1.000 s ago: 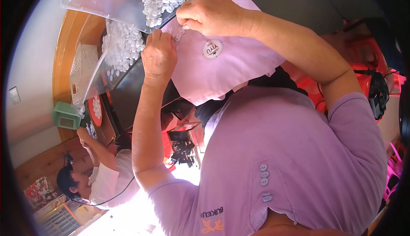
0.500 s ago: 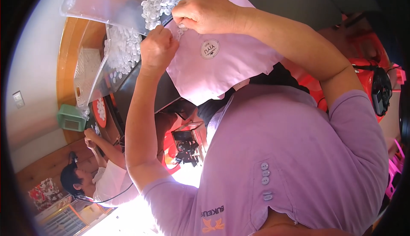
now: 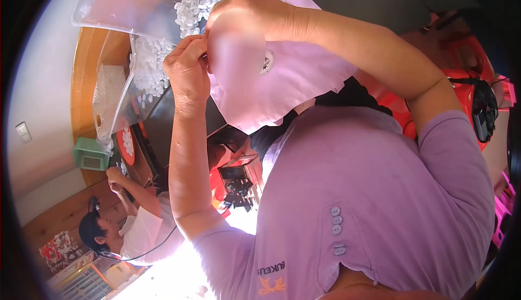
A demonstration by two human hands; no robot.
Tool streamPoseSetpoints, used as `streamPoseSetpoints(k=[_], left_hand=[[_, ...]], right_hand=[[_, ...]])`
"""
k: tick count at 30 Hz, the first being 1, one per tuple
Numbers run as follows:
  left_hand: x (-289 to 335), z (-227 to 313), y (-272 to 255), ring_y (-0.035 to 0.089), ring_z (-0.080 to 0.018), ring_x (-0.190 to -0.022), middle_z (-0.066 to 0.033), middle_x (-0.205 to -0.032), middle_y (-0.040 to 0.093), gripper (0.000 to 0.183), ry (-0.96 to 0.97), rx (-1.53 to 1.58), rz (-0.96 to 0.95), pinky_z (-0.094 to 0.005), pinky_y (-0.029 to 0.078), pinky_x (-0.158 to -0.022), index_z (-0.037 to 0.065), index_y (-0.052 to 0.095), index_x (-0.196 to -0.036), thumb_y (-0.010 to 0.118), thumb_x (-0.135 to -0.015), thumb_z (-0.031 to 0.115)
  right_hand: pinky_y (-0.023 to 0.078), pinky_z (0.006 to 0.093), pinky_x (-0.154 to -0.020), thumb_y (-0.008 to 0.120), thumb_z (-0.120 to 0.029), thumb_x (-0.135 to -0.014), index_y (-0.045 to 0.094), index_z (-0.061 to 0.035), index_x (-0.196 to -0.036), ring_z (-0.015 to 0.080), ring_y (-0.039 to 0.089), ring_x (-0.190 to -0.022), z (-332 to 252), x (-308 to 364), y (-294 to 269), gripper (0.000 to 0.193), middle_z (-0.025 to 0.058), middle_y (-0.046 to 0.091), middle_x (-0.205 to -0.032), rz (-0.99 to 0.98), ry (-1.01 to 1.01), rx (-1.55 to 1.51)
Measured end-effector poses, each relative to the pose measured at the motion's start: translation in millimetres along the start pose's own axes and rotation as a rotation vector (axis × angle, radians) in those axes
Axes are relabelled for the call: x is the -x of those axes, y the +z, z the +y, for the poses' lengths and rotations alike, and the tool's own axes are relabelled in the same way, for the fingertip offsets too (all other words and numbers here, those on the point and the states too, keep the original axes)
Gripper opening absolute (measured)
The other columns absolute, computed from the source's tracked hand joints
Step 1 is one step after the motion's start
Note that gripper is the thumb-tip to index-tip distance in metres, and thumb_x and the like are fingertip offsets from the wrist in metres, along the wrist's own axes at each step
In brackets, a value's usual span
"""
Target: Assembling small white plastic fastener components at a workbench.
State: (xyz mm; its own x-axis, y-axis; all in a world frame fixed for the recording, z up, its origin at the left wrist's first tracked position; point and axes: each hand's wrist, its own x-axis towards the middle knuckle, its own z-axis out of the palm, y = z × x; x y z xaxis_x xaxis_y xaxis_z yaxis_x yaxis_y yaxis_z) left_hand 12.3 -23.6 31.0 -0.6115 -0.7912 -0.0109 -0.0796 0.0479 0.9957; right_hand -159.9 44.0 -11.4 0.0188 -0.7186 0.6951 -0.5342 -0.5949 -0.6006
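Observation:
Both of my hands meet over the pink cloth [image 3: 304, 77], at the near edge of a pile of small white oval pieces [image 3: 190, 9]. My left hand [image 3: 187, 69] is closed, its thumb and fingers pinched together; whatever is between them is too small or hidden to name. Curled beside it, my right hand [image 3: 252, 15] has its fingertips close to the left ones. A blurred patch covers its lower part and some cloth, so what it holds cannot be made out. A round printed mark shows on the cloth.
A clear plastic tub [image 3: 125, 7] stands at the far left. More white pieces [image 3: 152, 64] lie near a white basket [image 3: 108, 93]. Farther left are a green basket [image 3: 91, 153], a red plate [image 3: 126, 145] and a person [image 3: 127, 218] working. Red stools are on the right.
Both hands have shifted slightly left, and their fingertips have come closer together. My left hand has turned from a fist into a pinch.

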Motion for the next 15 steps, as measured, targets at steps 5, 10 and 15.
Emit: streamPoseSetpoints(k=[5, 10, 15], left_hand=[[1, 4, 3, 0.049, -0.0157, -0.048, -0.0090, -0.062, 0.056, 0.010, -0.088, 0.201, -0.021, -0.0253, 0.035, -0.046, -0.006, 0.064, -0.079, 0.063, -0.078, 0.003], [7, 3, 10, 0.052, -0.0145, -0.056, -0.0070, -0.070, 0.058, 0.015, -0.035, 0.017, -0.012, -0.0261, 0.037, -0.049, -0.004, 0.064, -0.078, 0.066, -0.083, 0.010], [-1, -35, -7, 0.058, -0.0175, -0.061, -0.0052, -0.077, 0.060, 0.024, 0.524, -0.782, 0.058, -0.0316, 0.046, -0.055, 0.002, 0.067, -0.083, 0.073, -0.083, 0.025]], right_hand=[[0.048, 0.0332, -0.065, 0.061, -0.002, -0.075, 0.068, -0.0044, -0.087, 0.0206, 0.064, -0.067, -12, -2, -7, 0.014, 0.0097, 0.066, -0.071, -0.006, 0.154, -0.152], [0.049, 0.0327, -0.064, 0.063, -0.003, -0.075, 0.066, -0.0042, -0.083, 0.0197, 0.064, -0.066, -1, -1, -5, 0.009, 0.0080, 0.066, -0.069, 0.070, 0.094, -0.107], [0.049, 0.0330, -0.065, 0.064, -0.005, -0.076, 0.065, -0.0047, -0.081, 0.0206, 0.064, -0.065, -5, -3, -5, 0.005, 0.0068, 0.065, -0.068, 0.123, 0.174, -0.057]])
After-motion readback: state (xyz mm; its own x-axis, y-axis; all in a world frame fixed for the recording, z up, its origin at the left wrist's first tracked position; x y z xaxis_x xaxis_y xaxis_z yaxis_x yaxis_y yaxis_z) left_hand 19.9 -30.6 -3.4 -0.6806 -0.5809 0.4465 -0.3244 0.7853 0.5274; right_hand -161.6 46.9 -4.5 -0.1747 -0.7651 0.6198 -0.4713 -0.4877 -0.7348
